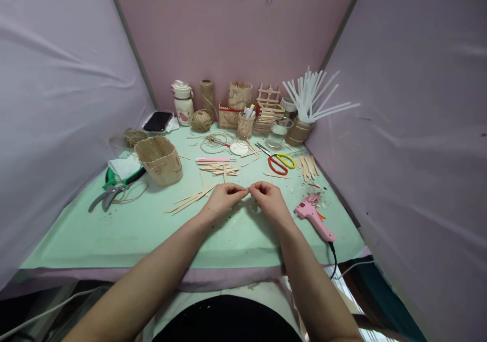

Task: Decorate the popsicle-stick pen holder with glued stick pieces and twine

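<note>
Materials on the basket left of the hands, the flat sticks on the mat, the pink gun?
Basket: looks like pale wooden slats bound with twine, matt; upright strips and a cord band show. Flat sticks: thin raw wood, likely craft sticks; pale, unvarnished. Pink gun: moulded plastic, smooth with a slight sheen; black cable leaves the grip.

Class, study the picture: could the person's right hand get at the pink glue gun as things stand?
Probably yes. The glue gun lies on the green mat just right of the right hand, with only bare mat between them; nothing stands in the way.
</note>
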A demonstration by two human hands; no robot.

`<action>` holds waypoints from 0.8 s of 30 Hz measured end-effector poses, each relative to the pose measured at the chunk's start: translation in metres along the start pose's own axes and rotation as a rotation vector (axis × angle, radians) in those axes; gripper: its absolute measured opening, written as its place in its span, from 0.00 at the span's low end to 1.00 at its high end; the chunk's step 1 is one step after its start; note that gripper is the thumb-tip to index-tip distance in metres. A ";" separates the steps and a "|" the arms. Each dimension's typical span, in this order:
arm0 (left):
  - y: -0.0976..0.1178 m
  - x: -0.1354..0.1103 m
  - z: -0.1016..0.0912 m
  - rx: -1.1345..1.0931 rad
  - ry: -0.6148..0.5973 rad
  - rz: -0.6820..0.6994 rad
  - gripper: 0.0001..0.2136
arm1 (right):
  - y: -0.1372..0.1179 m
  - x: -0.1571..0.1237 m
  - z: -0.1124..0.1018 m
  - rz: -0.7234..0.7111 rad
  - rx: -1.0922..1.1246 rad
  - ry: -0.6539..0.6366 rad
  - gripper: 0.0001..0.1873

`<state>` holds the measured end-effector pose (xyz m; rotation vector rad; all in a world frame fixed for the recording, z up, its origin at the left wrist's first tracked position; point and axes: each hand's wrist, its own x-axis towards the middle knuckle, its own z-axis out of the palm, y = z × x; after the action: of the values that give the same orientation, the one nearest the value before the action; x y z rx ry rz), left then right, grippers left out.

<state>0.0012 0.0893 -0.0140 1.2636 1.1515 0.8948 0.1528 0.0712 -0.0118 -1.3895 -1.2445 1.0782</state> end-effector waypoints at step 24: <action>0.002 -0.001 0.004 -0.157 -0.066 -0.073 0.11 | 0.014 -0.048 -0.028 -0.201 -0.721 -0.080 0.13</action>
<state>0.0054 0.0880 -0.0118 1.1090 1.0483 0.8659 0.1783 0.0202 -0.0202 -1.6968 -1.8996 0.5577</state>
